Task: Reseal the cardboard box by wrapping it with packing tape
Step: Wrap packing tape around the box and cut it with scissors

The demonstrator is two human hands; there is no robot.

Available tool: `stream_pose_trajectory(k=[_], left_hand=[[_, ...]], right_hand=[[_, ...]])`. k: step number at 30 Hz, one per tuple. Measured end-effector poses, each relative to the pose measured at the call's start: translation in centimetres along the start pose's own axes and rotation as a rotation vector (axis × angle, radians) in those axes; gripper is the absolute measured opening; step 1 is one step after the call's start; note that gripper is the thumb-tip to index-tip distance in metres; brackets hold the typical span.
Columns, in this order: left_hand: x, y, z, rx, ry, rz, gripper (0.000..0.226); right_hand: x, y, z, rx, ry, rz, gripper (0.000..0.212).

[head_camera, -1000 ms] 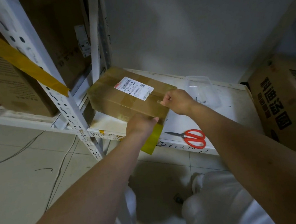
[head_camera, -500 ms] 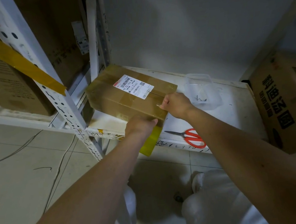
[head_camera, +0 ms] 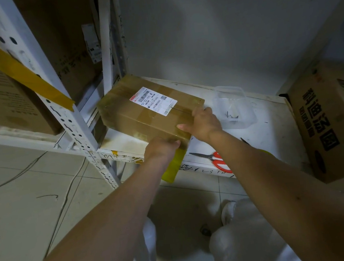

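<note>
A brown cardboard box [head_camera: 144, 116] wrapped in glossy tape, with a white shipping label on top, lies at an angle on the left end of the white shelf [head_camera: 271, 125]. My left hand [head_camera: 160, 150] is at the box's near lower corner, fingers curled, holding a yellowish strip of packing tape [head_camera: 172, 168] that hangs down past the shelf edge. My right hand [head_camera: 205, 123] grips the box's right end, with the thumb lying straight along the near face. The fingertips of both hands are hidden.
Red-handled scissors [head_camera: 218, 160] lie at the shelf's front edge, partly under my right forearm. A clear plastic tub [head_camera: 235, 107] stands behind my right hand. A large printed carton [head_camera: 329, 119] stands at the right; white rack posts [head_camera: 69, 119] and other cartons stand at the left.
My right hand has slid slightly down the box's right end toward the near corner. The left hand and the hanging tape have stayed in place.
</note>
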State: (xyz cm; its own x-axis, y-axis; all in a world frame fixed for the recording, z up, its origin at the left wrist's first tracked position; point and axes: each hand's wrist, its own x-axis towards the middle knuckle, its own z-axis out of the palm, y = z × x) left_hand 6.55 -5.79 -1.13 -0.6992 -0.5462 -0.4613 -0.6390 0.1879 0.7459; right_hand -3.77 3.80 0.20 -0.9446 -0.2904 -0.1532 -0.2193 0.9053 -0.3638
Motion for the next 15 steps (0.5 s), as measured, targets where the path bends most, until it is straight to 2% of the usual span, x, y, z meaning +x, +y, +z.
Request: stream_pose_trajectory(k=[4, 9, 15], left_hand=[[-0.1, -0.5, -0.2, -0.042, -0.039, 0.002, 0.037], [-0.5, -1.3, -0.7, -0.103, -0.09, -0.028, 0.02], [-0.8, -1.7, -0.8, -0.08, -0.122, -0.03, 0.026]], right_hand=[[0.0, -0.2, 0.1, 0.114, -0.092, 0.005, 0.069], [0.2, 0.4, -0.1, 0.157, -0.122, -0.039, 0.034], [0.7, 0.3, -0.1, 0.1, -0.141, -0.023, 0.035]])
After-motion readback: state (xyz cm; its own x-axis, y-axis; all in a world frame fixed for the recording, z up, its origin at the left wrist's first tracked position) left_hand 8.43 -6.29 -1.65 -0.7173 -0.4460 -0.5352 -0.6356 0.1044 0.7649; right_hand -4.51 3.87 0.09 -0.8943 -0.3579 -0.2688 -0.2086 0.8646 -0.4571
